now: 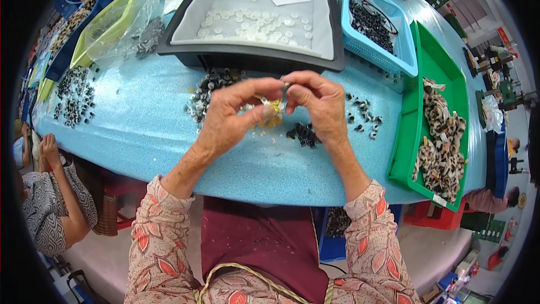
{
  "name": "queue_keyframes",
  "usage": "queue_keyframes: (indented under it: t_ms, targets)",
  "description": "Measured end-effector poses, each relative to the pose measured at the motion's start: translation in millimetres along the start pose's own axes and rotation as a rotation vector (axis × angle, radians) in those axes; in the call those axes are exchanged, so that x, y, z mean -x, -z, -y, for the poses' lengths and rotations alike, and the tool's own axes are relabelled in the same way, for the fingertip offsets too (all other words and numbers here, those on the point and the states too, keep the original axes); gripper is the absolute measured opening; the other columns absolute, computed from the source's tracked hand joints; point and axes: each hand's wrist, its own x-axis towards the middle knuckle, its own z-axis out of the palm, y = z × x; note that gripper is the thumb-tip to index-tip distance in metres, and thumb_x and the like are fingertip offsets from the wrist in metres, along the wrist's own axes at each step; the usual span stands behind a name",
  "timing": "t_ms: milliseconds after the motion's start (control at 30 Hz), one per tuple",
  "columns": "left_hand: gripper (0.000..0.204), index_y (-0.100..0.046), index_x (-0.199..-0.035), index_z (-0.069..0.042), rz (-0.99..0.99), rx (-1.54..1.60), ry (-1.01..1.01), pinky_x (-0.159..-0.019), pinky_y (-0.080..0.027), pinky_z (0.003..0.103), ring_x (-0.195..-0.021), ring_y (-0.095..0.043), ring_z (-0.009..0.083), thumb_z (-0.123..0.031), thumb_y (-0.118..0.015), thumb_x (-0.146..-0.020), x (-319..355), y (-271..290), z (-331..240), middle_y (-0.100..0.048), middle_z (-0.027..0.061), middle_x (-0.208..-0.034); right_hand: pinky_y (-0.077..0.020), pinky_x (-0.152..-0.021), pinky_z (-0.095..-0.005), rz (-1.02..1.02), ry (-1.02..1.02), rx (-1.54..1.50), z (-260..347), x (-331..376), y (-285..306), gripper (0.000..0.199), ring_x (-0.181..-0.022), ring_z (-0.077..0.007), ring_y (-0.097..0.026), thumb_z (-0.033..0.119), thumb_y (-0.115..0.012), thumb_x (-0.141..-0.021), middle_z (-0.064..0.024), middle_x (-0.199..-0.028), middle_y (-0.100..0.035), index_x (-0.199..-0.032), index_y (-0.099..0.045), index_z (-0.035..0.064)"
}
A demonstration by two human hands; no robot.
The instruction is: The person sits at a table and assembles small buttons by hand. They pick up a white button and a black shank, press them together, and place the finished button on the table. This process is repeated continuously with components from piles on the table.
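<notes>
My left hand (233, 114) and my right hand (316, 105) meet above the blue speckled table (140, 129), fingertips pinched together on a small grey ring-shaped part (285, 86). Under the hands lies a little heap of yellow translucent pieces (274, 112). A pile of small black-and-white ring parts (211, 87) sits just left of my left hand. A clump of black parts (304, 134) lies below my right hand, and scattered black-and-white parts (363, 115) lie to its right.
A dark tray (332, 34) with a white liner holds white round discs. A light blue basket (408, 50) holds black parts. A green tray (402, 152) holds leopard-print pieces. Yellow-green bin (95, 39) and plastic bag at left. Another person sits at lower left (50, 191).
</notes>
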Motion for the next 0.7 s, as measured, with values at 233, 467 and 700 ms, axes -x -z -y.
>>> queue_keyframes:
  t_ms: [233, 467, 700]
  targets:
    - [0.025, -0.062, -0.108, 0.001, -0.356, -0.017, -0.052, -0.064, -0.047, 0.021, -0.077, -0.060, 0.0098, -0.005, -0.065, -0.083, -8.5, 18.0, 0.5, -0.062, 0.0032, -0.088, -0.0538, -0.057, -0.0243, 0.035, -0.014, -0.174, 15.0, 6.5, 14.4, 0.016, -0.065, -0.0129, -0.063, 0.007, -0.061, -0.088, -0.0120, -0.081, -0.066, -0.100, -0.062, -0.0030]
    - [0.022, -0.064, -0.104, 0.000, -0.386, -0.100, -0.039, -0.059, -0.048, 0.020, -0.072, -0.060, 0.0084, -0.005, -0.066, -0.083, -9.1, 21.5, 2.2, -0.063, 0.0030, -0.085, -0.0467, -0.046, -0.0202, -0.002, -0.123, -0.034, 29.6, 33.7, 32.6, 0.010, -0.056, -0.0091, -0.058, 0.007, -0.058, -0.089, -0.0113, -0.075, -0.065, -0.091, -0.058, -0.0020]
    - [0.019, -0.065, -0.101, -0.001, -0.375, -0.134, -0.027, -0.058, -0.047, 0.019, -0.069, -0.059, 0.0070, -0.005, -0.067, -0.082, -11.4, 20.2, 8.6, -0.064, 0.0019, -0.082, -0.0312, -0.039, -0.0171, -0.264, -0.075, 0.178, 23.1, 55.9, 58.8, 0.005, -0.046, -0.0024, -0.044, 0.006, -0.061, -0.087, -0.0036, -0.062, -0.059, -0.084, -0.059, 0.0019]
